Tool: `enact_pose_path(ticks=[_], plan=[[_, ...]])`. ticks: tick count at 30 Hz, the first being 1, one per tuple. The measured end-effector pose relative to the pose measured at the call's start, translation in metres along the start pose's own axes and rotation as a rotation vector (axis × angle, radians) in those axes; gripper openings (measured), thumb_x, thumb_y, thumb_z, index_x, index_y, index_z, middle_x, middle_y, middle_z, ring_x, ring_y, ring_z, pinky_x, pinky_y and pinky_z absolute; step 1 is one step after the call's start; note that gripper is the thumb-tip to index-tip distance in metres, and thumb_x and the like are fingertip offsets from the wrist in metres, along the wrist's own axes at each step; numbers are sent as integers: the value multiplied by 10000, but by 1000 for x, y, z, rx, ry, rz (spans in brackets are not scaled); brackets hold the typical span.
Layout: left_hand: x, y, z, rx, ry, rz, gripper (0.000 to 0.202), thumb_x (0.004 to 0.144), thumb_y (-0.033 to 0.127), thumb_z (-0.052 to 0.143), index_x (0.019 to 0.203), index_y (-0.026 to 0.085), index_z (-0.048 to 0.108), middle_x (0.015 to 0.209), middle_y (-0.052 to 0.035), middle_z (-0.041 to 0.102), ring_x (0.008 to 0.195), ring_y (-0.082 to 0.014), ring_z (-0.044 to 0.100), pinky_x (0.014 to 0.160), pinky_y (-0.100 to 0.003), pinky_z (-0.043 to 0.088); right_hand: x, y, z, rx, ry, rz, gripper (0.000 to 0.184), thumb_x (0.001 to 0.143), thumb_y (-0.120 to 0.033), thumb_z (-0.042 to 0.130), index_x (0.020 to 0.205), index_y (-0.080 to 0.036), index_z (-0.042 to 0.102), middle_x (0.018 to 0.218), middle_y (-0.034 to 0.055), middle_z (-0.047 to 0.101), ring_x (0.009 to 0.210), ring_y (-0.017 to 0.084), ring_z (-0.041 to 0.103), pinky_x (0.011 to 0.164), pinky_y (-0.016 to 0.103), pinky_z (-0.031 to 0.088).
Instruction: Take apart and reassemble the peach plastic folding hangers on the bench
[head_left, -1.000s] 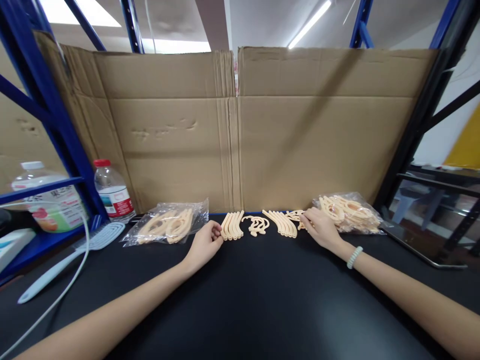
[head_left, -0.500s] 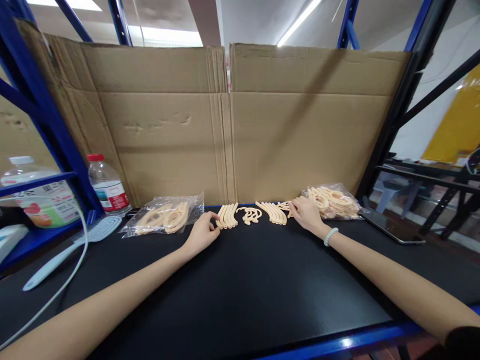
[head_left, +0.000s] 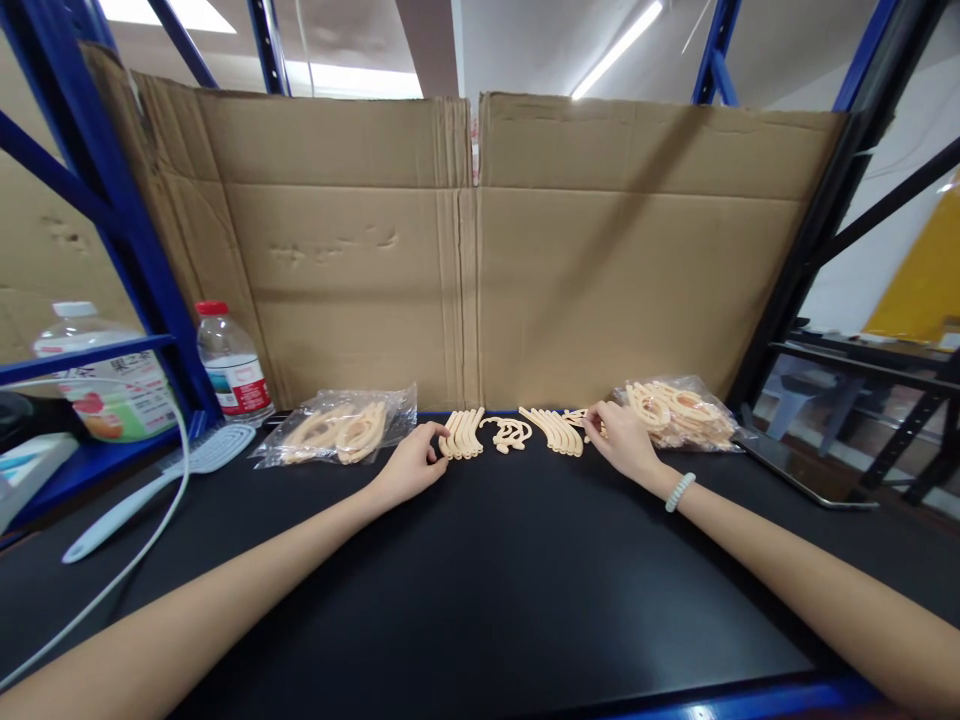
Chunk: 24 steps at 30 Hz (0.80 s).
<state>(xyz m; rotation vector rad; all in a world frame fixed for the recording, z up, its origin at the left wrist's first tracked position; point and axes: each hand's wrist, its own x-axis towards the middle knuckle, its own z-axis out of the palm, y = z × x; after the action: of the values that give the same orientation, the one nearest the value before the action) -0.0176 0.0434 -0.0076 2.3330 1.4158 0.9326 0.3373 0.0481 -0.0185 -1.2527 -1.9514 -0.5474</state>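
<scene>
My left hand point(head_left: 414, 464) rests on the black table with its fingers bent and a gap by the thumb. Its fingertips touch the left side of a row of pale, curved wood-coloured strips point(head_left: 463, 434). My right hand point(head_left: 621, 438), wearing a pale beaded bracelet point(head_left: 680, 492), has its fingers drawn together on a small pale curved piece, mostly hidden under the fingertips. Just left of it lies a second row of curved strips point(head_left: 553, 430). Between the two rows is a loose cluster of hooked pieces point(head_left: 511, 434).
Clear bags of similar pieces lie at left point(head_left: 337, 432) and right point(head_left: 679, 412). A pale hairbrush point(head_left: 161, 482), a white cable point(head_left: 161, 520) and a red-capped bottle point(head_left: 237, 370) are at left. A flat dark device point(head_left: 806, 470) lies at right. Cardboard point(head_left: 360, 260) stands behind.
The whole view has shifted slightly, so things appear farther right. Both hands stay by the same pieces, and the rows look unchanged.
</scene>
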Motion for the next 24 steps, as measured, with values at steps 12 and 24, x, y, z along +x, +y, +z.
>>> enact_pose_path(ticks=[12,24], plan=[[-1,-2,3,45,21,34,273,707,179,524,980,175,523,579,72,501,505,-129,509,551,-255,386,-7,3,-1,69,-9,94,290,917,-302,423,646,-223,357,592,5,504,529,155,453,550,277,317],[-2,-1,6,98,34,58,277,716,168,506,990,174,543,615,55,489,535,-139,502,552,-260,387,-11,2,0,109,-89,73,213,930,-314,463,754,-201,505,701,36,611,611,179,551,605,299,380]])
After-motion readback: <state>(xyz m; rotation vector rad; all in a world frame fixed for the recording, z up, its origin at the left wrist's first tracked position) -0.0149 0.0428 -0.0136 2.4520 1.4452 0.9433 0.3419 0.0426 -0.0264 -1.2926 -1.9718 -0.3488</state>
